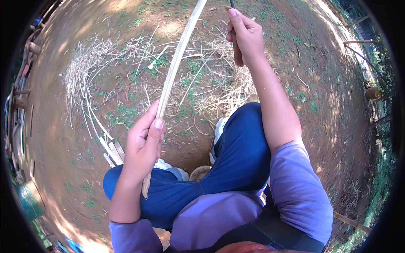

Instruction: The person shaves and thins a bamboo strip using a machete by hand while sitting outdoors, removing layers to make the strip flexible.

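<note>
My left hand (pixel 143 139) is closed round a long pale bamboo strip (pixel 176 59), the thumb lying along it. The strip slants up and away past the top edge of the view; its short lower end sticks out below the hand over my left thigh. My right hand (pixel 249 38), raised at the upper right, grips the brown wooden handle (pixel 238 57) of a knife. Only a narrow dark part of the knife shows above the fist, and the rest is out of view. At the top, knife and strip are apart.
Curly pale shavings (pixel 90 61) lie heaped on the brown dirt ground ahead, among small green weeds. Several cut strips (pixel 113 152) rest beside my left knee. A round wooden piece (pixel 199 173) sits between my feet. Logs (pixel 34 48) line the far left side.
</note>
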Demonstrator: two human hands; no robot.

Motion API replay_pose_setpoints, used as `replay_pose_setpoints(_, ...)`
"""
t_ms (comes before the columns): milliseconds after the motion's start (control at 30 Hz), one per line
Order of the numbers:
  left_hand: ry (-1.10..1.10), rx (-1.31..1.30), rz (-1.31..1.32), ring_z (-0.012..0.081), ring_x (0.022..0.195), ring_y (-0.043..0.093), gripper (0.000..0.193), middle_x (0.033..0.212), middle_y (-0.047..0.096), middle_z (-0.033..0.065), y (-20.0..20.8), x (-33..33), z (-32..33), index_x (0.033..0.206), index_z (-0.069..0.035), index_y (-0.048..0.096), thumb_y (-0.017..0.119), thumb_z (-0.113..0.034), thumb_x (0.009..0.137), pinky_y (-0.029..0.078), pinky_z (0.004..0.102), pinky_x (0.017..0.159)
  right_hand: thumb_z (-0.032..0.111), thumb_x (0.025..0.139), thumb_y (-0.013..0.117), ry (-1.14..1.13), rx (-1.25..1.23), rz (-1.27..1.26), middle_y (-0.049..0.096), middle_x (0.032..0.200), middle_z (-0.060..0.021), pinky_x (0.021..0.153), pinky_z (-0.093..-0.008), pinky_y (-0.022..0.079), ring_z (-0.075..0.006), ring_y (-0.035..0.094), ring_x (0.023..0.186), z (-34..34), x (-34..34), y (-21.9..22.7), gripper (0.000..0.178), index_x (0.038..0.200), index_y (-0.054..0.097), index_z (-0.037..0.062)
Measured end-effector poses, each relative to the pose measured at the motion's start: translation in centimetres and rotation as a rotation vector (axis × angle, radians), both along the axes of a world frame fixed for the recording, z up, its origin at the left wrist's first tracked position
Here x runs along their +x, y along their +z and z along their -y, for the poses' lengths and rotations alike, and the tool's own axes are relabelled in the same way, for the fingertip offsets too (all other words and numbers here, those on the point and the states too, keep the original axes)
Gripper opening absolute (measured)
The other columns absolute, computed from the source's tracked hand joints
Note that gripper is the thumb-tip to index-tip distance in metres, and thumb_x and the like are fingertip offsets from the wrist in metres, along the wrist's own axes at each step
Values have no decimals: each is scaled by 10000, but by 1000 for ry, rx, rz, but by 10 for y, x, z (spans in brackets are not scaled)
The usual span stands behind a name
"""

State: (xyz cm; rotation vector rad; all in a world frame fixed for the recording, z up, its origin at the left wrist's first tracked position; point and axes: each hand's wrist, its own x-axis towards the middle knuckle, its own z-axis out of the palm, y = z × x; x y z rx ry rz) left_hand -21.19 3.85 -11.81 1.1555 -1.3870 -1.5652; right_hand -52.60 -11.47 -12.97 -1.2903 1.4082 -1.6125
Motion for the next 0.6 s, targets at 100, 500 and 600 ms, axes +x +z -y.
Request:
replay_pose_setpoints(100, 43, -2, -38, -16, 460, 370, 503, 760, 455, -50, -2, 7, 8, 1547, 0, 416, 449, -252, 1113, 323, 161, 382, 327, 932, 795, 146, -36, -32, 688, 788, -2, 596, -214, 455, -40, 600, 685, -12, 21, 3, 462, 1258, 724, 8)
replay_pose_setpoints(500, 141, 13, -94, -17, 437, 323, 532, 715, 397, -68, 1, 24, 20, 1559, -23, 385, 414, -332, 1126, 256, 163, 342, 325, 882, 837, 526, -98, -369, 778, 931, -66, 672, -278, 494, -85, 644, 769, -24, 65, -11, 463, 1221, 748, 24)
replay_pose_setpoints(600, 119, 23, -9, -15, 444, 310, 536, 710, 383, -69, 10, 11, 6, 1564, -27, 389, 414, -336, 1127, 246, 170, 354, 360, 906, 821, 337, -25, -271, 756, 890, -40, 650, -255, 469, -53, 612, 768, -4, 30, -9, 480, 1227, 742, 12)
